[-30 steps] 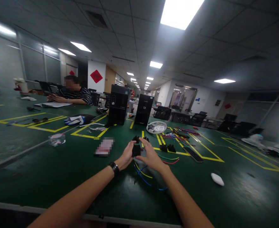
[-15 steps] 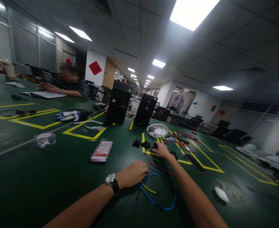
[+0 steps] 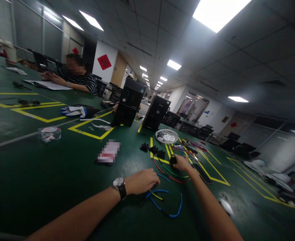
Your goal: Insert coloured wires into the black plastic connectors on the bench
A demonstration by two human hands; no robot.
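My right hand (image 3: 182,163) has its fingers closed on a small black block (image 3: 172,159) at the right end of a row on the green table. Left of it stand similar black blocks with jagged tops, among them one (image 3: 161,154) close by. My left hand (image 3: 142,181), with a watch (image 3: 119,183) on the wrist, lies low with curled fingers. Whatever is under those fingertips is hidden. Around them lie a blue wire (image 3: 176,214) and a yellow wire (image 3: 157,196). A red wire (image 3: 171,177) and a green wire (image 3: 173,172) curve between the hands.
Two black computer towers (image 3: 128,103) stand behind the blocks, near a white basket (image 3: 166,136) and bundled wires (image 3: 191,149). A dark flat strip (image 3: 203,174) and a white mouse-shaped object (image 3: 227,207) lie right. A blurred phone-like object (image 3: 109,152) and clear box (image 3: 50,134) lie left. Another person (image 3: 74,77) sits far left.
My hands have parted. The right hand left a black block in the row and moved right to another one. My left hand came down to the wires. The view has tilted.
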